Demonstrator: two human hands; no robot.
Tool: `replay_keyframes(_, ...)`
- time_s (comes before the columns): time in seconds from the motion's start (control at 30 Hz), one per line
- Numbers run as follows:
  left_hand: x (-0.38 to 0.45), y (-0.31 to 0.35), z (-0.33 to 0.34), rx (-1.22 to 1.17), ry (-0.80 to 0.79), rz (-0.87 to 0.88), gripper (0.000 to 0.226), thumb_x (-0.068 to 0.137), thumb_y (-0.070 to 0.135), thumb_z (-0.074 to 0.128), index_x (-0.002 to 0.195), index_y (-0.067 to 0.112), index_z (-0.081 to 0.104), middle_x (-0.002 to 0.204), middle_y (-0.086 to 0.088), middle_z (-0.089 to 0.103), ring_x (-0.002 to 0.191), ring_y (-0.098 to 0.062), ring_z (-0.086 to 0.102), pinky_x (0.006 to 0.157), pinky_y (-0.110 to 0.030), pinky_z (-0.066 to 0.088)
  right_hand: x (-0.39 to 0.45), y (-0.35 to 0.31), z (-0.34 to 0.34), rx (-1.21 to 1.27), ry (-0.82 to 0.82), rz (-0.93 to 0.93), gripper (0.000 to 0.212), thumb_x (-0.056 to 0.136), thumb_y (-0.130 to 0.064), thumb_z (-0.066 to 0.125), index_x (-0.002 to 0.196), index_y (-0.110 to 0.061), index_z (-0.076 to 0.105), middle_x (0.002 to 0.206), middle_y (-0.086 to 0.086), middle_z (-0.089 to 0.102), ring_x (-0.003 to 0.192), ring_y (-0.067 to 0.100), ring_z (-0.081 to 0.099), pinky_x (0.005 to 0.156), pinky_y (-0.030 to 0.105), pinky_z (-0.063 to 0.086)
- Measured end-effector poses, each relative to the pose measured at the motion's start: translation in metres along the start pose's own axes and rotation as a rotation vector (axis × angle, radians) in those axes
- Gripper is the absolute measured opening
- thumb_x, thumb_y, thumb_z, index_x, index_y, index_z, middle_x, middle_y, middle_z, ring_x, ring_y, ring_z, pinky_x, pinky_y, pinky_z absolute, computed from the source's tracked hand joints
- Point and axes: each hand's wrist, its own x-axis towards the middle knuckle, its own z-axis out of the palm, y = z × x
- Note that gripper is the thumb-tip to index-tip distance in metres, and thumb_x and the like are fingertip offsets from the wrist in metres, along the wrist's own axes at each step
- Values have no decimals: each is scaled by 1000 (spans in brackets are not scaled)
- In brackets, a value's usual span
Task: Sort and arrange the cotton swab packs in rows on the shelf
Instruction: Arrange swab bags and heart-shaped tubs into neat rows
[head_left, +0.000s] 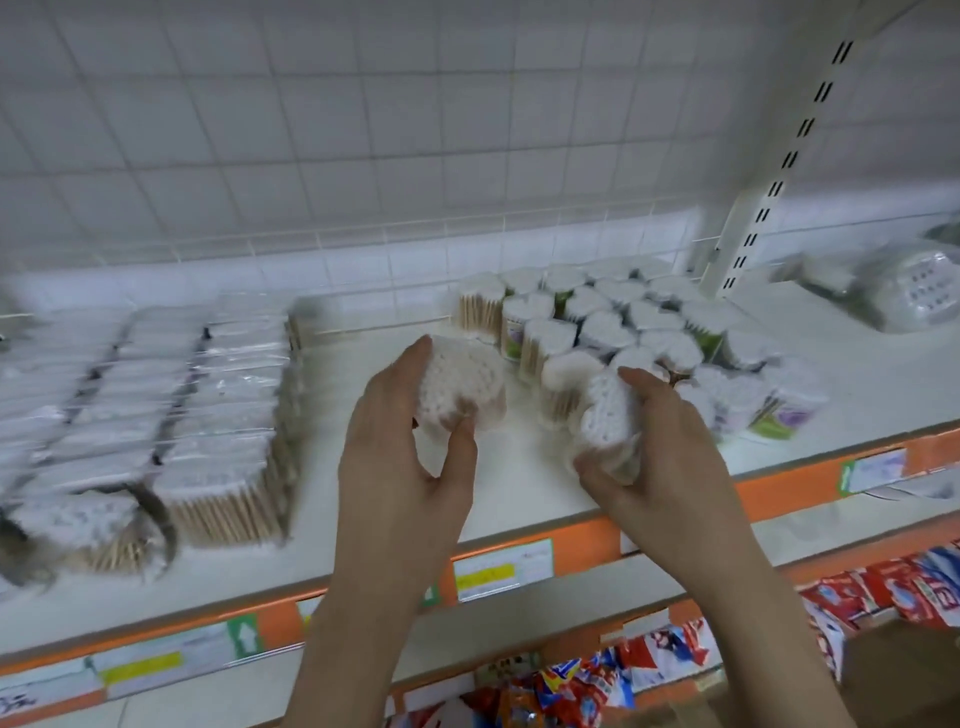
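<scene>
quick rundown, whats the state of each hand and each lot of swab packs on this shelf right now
left hand: grip closed on a round clear pack of white cotton swabs, lifted off the shelf
right hand: grip closed on a second round swab pack
cluster of round swab packs: upright, crowded, not in straight rows
flat rectangular swab packs: lined up in rows
white shelf: bare between the hands

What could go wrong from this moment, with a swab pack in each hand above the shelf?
1. The right hand grips its tilted pack right beside the standing cluster of packs; setting it down carelessly could topple neighbours.
2. The left hand pinches its pack between thumb and fingers only, so it might slip onto the shelf.
3. Both packs hang near the shelf's front edge, so a dropped one could roll off.
</scene>
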Motion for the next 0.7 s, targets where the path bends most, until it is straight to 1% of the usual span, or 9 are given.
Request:
replay_keyframes(0.07,0,1,5,80,-1,26,58,83,9,66,135,16,41,119,13,47,109,-14,51,88,-25,43,5,6,1,-101,14,-28,75,66,-26,82,127,-1,47,114,14,59,103,35,50,80,40,42)
replay_keyframes(0.1,1,1,6,105,-4,27,58,82,7,66,134,13,42,120,6,50,108,-19,53,87,-26,44,7,9,2,-144,16,-50,75,61,-28,85,122,2,51,109,15,61,99,39,52,77,43,44)
replay_keyframes(0.17,2,-1,9,141,-3,23,57,81,6,67,133,10,44,120,-2,53,105,-24,55,85,-26,44,9,14,4,-199,3,-83,75,56,-33,87,114,3,56,105,15,63,95,40,54,75,45,46)
replay_keyframes(0.23,1,-3,10,158,6,19,56,81,7,68,132,10,45,118,2,52,103,-24,56,84,-26,45,10,17,7,-229,-19,-79,76,55,-37,86,115,-1,58,107,12,63,100,38,52,78,44,44)
replay_keyframes(0.33,1,-4,13,169,17,2,57,80,7,69,131,11,45,117,10,46,104,-21,55,84,-34,50,11,16,8,-230,-56,-76,80,56,-37,85,123,-6,54,114,9,59,106,27,38,80,43,41)
replay_keyframes(0.4,1,-6,15,175,22,1,57,79,5,69,131,10,46,119,4,50,103,-22,55,85,-36,50,12,17,6,-223,-78,-91,81,56,-31,86,125,-7,53,116,10,59,104,24,34,80,44,42)
replay_keyframes(0.47,1,-9,18,168,16,-1,58,78,4,69,131,9,46,121,-2,53,106,-19,53,86,-37,50,12,18,3,-225,-87,-109,76,55,-22,87,123,-6,56,115,11,59,103,24,34,79,44,43)
replay_keyframes(0.6,1,-13,24,154,-18,-36,58,80,7,68,132,12,45,124,-1,53,109,-14,50,89,-36,49,12,19,2,-245,-99,-118,67,52,-10,85,115,-8,61,112,10,60,101,24,35,76,42,42)
replay_keyframes(0.7,4,-17,27,162,-43,-43,57,80,7,68,133,12,45,125,-3,53,110,-11,47,90,-33,48,13,19,-1,-250,-104,-136,64,54,-10,83,114,-9,62,115,9,60,105,25,34,78,43,42)
